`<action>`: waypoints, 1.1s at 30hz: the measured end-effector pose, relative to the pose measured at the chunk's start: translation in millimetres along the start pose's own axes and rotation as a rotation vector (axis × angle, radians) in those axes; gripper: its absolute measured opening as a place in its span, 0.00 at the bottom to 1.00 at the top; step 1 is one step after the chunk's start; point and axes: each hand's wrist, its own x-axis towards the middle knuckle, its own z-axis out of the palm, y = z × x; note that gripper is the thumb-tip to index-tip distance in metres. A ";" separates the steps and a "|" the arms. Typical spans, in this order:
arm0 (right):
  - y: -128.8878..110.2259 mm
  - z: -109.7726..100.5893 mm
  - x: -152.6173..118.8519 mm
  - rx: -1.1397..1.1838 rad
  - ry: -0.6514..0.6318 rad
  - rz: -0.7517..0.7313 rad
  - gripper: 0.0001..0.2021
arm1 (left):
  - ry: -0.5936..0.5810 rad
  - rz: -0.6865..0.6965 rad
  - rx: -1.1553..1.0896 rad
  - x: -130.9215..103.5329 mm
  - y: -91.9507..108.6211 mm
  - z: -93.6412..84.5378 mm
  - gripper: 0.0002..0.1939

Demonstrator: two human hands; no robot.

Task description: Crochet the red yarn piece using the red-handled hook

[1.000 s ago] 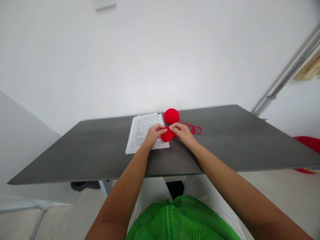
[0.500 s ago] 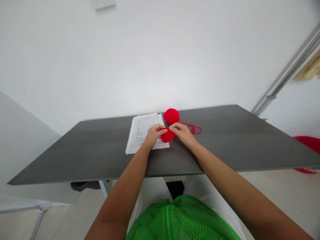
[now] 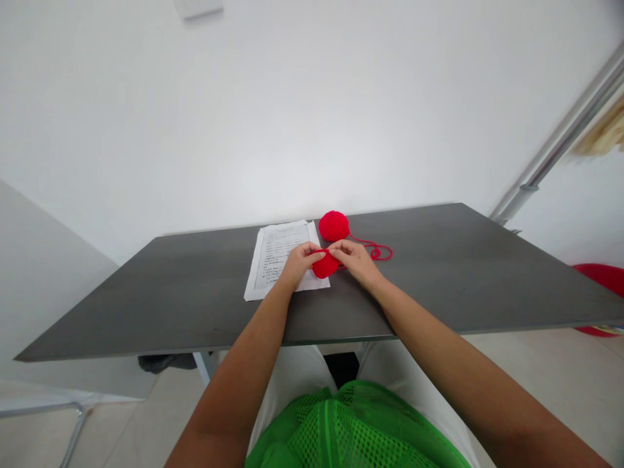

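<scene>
Left hand (image 3: 298, 262) and right hand (image 3: 356, 261) pinch the red piece (image 3: 325, 266), seemingly working its twelve-o'clock edge. Next calls for slack yarn (image 3: 374, 245) from two o'clock.

Printed white sheets (image 3: 273, 257) lie on the dark grey worktop (image 3: 463, 273), left of its middle, reaching close to the back edge. Behind that edge rises a white wall (image 3: 312, 117). A metal pole (image 3: 560, 146) slants beyond the right edge, where a red object (image 3: 602, 276) also shows. Something black (image 3: 168, 362) sits beneath the front edge, toward the left corner.
</scene>
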 end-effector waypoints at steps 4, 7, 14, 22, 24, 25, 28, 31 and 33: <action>-0.9 0.0 -0.8 -0.003 -0.001 -0.002 0.11 | 0.003 0.009 0.006 -0.3 0.1 0.0 0.10; -0.8 -0.7 -0.9 -0.009 -0.004 -0.009 0.11 | 0.000 0.012 0.014 -0.3 0.1 -0.2 0.10; 1.5 -1.1 1.2 -0.014 0.007 -0.017 0.09 | -0.017 0.001 -0.012 -0.3 -0.1 1.0 0.10; -0.3 0.2 -0.3 -0.010 0.015 -0.014 0.11 | 0.006 -0.007 -0.017 0.1 -0.8 0.5 0.12; -0.8 0.0 -0.8 -0.017 0.008 -0.019 0.11 | 0.006 -0.006 -0.012 -0.1 -0.6 0.1 0.12; -1.0 -0.1 -1.0 -0.020 0.006 -0.022 0.11 | 0.005 -0.004 -0.009 0.0 -0.6 -0.2 0.12; -1.2 -0.2 -1.1 -0.034 0.009 -0.025 0.11 | -0.004 0.003 0.008 0.5 -1.2 -1.1 0.12; -0.6 -0.4 -0.7 -0.056 0.020 -0.025 0.10 | -0.008 0.008 0.027 1.0 -1.7 -1.3 0.11; 0.3 -0.5 -0.1 -0.064 0.027 -0.025 0.10 | -0.012 0.002 0.020 0.5 -0.9 -0.6 0.11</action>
